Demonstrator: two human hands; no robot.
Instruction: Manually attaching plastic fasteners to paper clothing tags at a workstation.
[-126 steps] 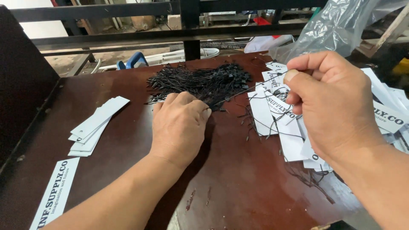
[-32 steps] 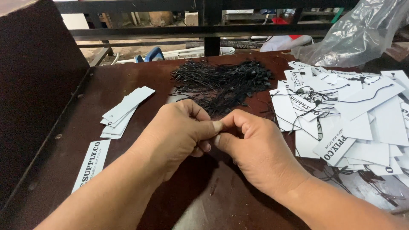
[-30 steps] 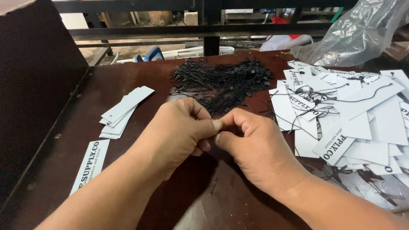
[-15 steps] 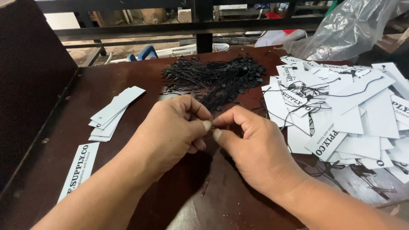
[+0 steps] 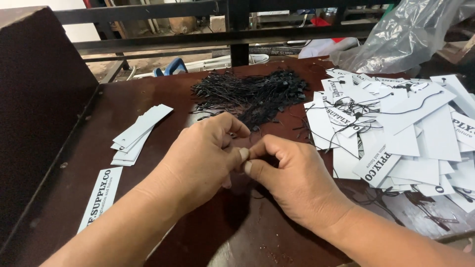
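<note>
Dark reddish-brown wooden worktop (image 5: pixel 128 99) carried a tangled heap of thin black string fasteners (image 5: pixel 252 91) and a spread of white card tags (image 5: pixel 396 128). Left hand (image 5: pixel 198 158) and right hand (image 5: pixel 292 180) met, fingers (image 5: pixel 243 154) pinched together on something too small to tell, seemingly one fastener mid-handling, just near the heap.

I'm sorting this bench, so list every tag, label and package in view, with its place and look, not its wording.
Pile of white card tags: right side of the table, overlapping rectangles with black print, black strings threaded through some.
Small stack of white tags: left of the hands, narrow blank strips, fanned.
Single white tag: near left edge, long strip with black print.
Clear plastic bag: top right, crumpled.
</note>
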